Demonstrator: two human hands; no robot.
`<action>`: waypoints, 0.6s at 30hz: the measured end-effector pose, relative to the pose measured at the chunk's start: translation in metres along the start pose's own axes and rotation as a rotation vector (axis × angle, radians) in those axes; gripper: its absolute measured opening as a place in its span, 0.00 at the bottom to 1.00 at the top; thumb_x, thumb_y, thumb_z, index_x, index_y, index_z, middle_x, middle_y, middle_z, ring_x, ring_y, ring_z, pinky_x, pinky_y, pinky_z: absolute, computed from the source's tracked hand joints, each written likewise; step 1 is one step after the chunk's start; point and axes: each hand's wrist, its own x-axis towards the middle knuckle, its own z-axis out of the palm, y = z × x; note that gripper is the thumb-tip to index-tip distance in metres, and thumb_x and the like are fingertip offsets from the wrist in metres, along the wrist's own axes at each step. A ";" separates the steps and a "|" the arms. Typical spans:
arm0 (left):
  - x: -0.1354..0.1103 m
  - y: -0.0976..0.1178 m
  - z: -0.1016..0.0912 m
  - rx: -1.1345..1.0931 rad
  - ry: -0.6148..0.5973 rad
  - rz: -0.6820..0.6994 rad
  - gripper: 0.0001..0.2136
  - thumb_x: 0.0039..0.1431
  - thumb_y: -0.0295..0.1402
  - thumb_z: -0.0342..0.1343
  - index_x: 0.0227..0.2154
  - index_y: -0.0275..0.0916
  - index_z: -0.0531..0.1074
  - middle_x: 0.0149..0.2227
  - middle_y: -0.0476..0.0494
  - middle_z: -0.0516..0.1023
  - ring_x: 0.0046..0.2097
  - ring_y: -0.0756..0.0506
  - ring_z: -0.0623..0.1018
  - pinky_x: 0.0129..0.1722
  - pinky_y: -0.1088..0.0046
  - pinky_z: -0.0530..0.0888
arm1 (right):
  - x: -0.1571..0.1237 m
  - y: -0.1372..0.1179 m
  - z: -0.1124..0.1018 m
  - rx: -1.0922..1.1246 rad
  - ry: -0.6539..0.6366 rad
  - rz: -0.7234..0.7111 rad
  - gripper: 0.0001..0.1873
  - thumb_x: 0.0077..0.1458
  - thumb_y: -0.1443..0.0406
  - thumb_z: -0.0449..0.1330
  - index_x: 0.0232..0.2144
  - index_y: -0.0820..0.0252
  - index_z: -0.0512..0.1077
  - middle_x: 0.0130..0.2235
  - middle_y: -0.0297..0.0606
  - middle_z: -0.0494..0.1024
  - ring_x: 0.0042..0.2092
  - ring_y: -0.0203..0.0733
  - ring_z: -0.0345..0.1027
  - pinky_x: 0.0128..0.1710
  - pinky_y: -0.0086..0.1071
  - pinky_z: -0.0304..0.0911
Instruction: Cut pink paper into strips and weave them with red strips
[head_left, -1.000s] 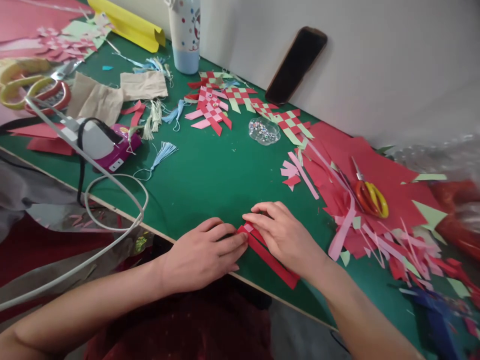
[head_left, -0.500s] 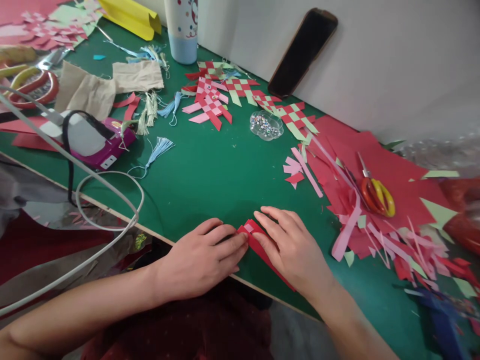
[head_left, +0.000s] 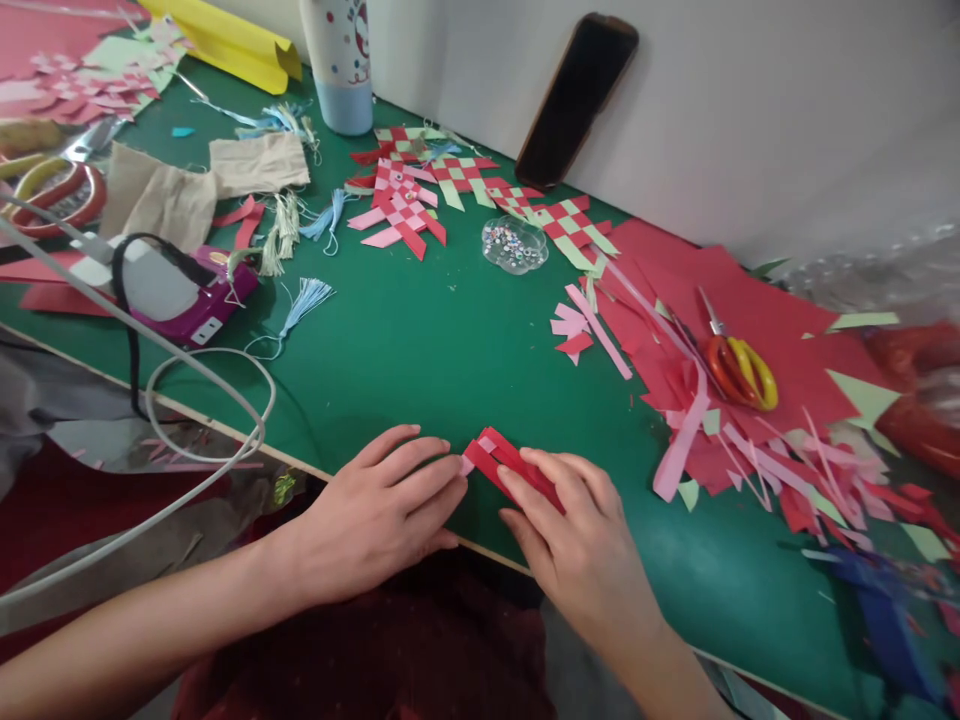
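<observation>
Near the front edge of the green table lie red paper strips [head_left: 482, 456], folded and side by side, with a pink paper strip [head_left: 468, 463] threaded across them. My left hand [head_left: 394, 497] pinches the pink strip's end at the left side of the red ones. From the right, my right hand [head_left: 574, 515] holds the red strips, its fingers closed over their lower part, which is hidden. Beyond the hands sit woven red, pink and green paper fish [head_left: 409, 220] and a clear dish of small googly eyes [head_left: 514, 246].
Scissors [head_left: 742, 372] rest on red paper sheets [head_left: 795, 350] among pink scraps at right. A phone [head_left: 576, 100] leans against the wall beside a tumbler [head_left: 341, 80]. Blue tassels [head_left: 304, 303], a purple power block [head_left: 206, 300] and a white cable [head_left: 262, 400] are at left.
My right hand has shifted down along the red strips, uncovering more of them. My left hand has drawn slightly left, and the pink strip's end now shows at its fingertips. The view has shifted slightly.
</observation>
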 end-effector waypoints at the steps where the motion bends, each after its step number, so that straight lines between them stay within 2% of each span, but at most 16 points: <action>1: -0.001 0.001 0.000 0.010 -0.009 -0.006 0.17 0.70 0.41 0.50 0.53 0.34 0.70 0.53 0.44 0.75 0.56 0.41 0.69 0.63 0.57 0.58 | 0.000 -0.002 0.001 -0.002 0.001 0.007 0.14 0.63 0.65 0.57 0.50 0.60 0.75 0.51 0.48 0.75 0.52 0.53 0.64 0.51 0.49 0.64; 8: -0.002 0.012 0.004 0.031 -0.049 -0.039 0.20 0.68 0.48 0.50 0.50 0.37 0.70 0.46 0.43 0.77 0.51 0.41 0.71 0.61 0.55 0.55 | -0.003 -0.004 0.005 0.007 0.016 0.033 0.15 0.65 0.63 0.55 0.50 0.59 0.75 0.52 0.47 0.75 0.52 0.52 0.64 0.50 0.48 0.63; 18: 0.003 0.011 0.001 -0.010 -0.077 -0.026 0.20 0.65 0.48 0.55 0.50 0.38 0.69 0.47 0.43 0.77 0.53 0.41 0.71 0.59 0.56 0.57 | -0.005 0.005 0.003 0.008 0.040 0.023 0.14 0.63 0.64 0.57 0.49 0.59 0.75 0.51 0.48 0.75 0.53 0.54 0.63 0.50 0.50 0.62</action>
